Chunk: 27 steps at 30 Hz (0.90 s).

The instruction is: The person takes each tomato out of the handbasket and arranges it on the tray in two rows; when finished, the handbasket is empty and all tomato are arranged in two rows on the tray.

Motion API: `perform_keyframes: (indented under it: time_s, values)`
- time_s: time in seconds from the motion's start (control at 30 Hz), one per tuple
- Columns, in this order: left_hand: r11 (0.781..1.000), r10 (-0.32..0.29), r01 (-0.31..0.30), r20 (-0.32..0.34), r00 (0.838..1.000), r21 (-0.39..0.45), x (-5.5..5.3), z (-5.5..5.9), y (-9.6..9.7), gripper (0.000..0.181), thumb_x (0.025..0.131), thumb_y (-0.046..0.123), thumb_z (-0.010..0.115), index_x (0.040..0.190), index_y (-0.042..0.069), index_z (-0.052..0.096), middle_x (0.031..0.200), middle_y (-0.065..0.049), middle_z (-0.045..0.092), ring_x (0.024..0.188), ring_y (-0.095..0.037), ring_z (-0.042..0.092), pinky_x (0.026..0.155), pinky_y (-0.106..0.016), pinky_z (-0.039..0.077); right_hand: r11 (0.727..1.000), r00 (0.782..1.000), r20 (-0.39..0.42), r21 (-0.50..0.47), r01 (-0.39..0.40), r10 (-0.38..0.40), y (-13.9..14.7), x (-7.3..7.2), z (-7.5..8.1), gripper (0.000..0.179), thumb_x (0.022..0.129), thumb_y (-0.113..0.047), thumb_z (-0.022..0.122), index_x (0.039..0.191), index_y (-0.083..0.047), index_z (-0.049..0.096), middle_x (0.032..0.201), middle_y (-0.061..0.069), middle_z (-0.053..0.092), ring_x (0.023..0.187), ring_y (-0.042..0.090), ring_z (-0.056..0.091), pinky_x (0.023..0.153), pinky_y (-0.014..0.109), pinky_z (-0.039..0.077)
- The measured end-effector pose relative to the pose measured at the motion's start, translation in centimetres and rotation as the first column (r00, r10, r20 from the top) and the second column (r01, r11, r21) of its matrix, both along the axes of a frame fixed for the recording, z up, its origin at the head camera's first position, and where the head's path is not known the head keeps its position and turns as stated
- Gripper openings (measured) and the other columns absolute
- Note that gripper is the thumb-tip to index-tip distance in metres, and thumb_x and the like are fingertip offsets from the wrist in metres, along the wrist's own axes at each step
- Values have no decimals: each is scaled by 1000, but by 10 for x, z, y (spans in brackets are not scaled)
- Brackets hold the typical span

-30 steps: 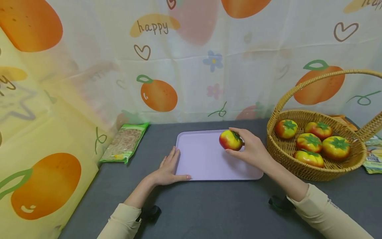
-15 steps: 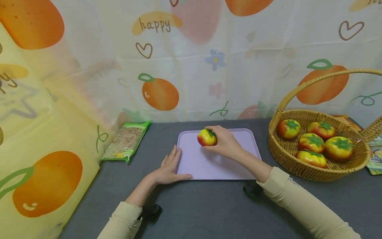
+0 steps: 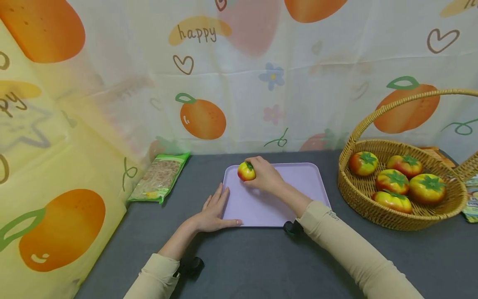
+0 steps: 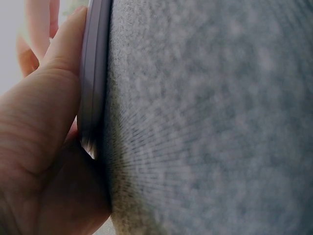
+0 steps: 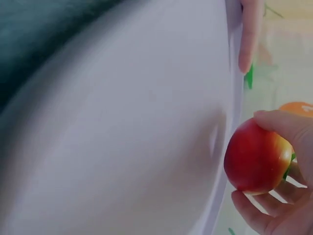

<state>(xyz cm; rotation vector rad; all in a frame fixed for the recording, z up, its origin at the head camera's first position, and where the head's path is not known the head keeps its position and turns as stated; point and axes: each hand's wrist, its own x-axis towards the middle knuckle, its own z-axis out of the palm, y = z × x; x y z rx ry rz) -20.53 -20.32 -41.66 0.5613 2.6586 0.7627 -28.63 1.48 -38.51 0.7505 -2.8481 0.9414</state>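
My right hand (image 3: 266, 177) grips a red-and-yellow tomato (image 3: 245, 171) with a green leafy top, thumb on one side and fingers on the other. It is over the back left corner of a pale lilac tray (image 3: 248, 205). In the right wrist view, the glossy red side of the tomato (image 5: 252, 159) overlaps the tray's rim, with its shadow on the tray. My left hand (image 3: 211, 215) rests against the tray's front left corner, fingers straight along the left side and thumb along the front edge. In the left wrist view its thumb (image 4: 61, 68) touches the tray's rim.
At the right stands a wicker basket (image 3: 367, 212) with a tall arched handle and several similar tomatoes inside. A green-edged plastic packet (image 3: 159, 177) lies at the back left. Another packet (image 3: 473, 199) lies partly behind the basket. A printed cloth (image 3: 246, 91) hangs behind the dark grey table.
My right hand has carried the tomato leftward across the tray, from its right half to its back left corner. The left hand has stayed at the tray's front left corner.
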Motion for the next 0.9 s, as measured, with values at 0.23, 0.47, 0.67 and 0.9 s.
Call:
perform_keyframes:
  time_s: [0.23, 0.47, 0.67, 0.9]
  values:
    - [1000, 3, -3, -2, 1000, -1, 1, -1, -1, 114, 83, 61, 66, 156, 2, 2, 159, -20, -17, 147, -36, -8, 113, -57, -5, 997, 1000, -30, 72, 0, 2, -13, -6, 2, 65, 82, -24, 79, 137, -5, 51, 131, 15, 53, 112, 28, 53, 96, 44, 46]
    - [1000, -4, 4, -9, 1000, 5, 0, -2, -2, 111, 85, 59, 66, 155, 1, 3, 159, -22, -16, 146, -38, -7, 113, -58, -4, 993, 1000, 2, 121, 14, -14, -18, -10, 5, 67, 82, -25, 79, 140, -7, 49, 132, 14, 52, 116, 28, 52, 97, 43, 45]
    - [1000, -5, 5, -17, 1000, 3, -1, -4, -1, 110, 85, 58, 67, 155, 1, 4, 159, -22, -15, 146, -38, -6, 113, -58, -4, 992, 1000, 12, 129, 8, -10, -19, -11, 5, 67, 82, -24, 79, 139, -6, 49, 133, 15, 51, 116, 29, 52, 97, 44, 45]
    - [1000, -5, 5, -12, 1000, -3, -1, -2, 0, 109, 85, 57, 67, 155, 1, 5, 159, -22, -15, 147, -38, -6, 113, -58, -4, 990, 1000, 29, 141, -11, 7, -18, -15, 3, 70, 82, -27, 79, 141, -7, 47, 135, 14, 50, 120, 29, 49, 98, 45, 45]
